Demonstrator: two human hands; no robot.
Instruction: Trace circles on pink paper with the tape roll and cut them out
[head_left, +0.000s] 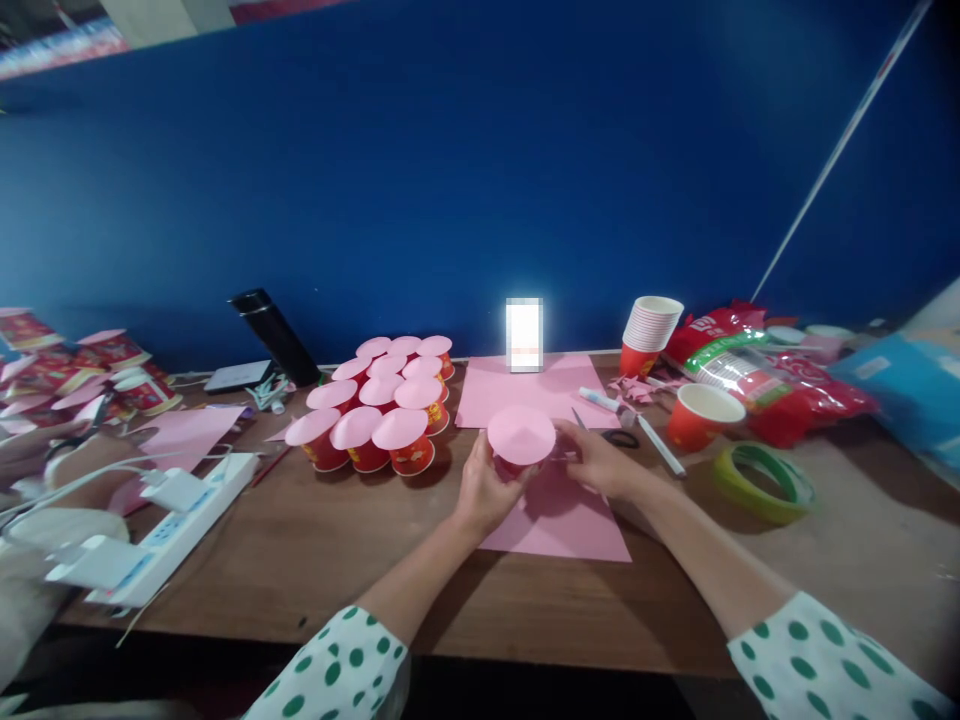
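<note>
Pwr strip [176, 530] w/ plugs, far L. Grp of red cups [384, 389], pink tops, L of ctr. L hand [487, 485]: clamped on pink-topped cup [521, 436], ctr, above pink sheet [574, 537]. R hand [596, 460]: at cup's R side, grip can't tell. White pen [662, 447], cup stack [651, 335], loose cup [688, 427], tape roll [750, 500], R.

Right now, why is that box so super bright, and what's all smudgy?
Head view, middle: the bright rectangle is washed out white, with blocky edges and a glow on the blue wall; head view, right side: the blue package looks smeary; head view, lower middle: soft shadows lie on the table below the left hand and right hand.
</note>
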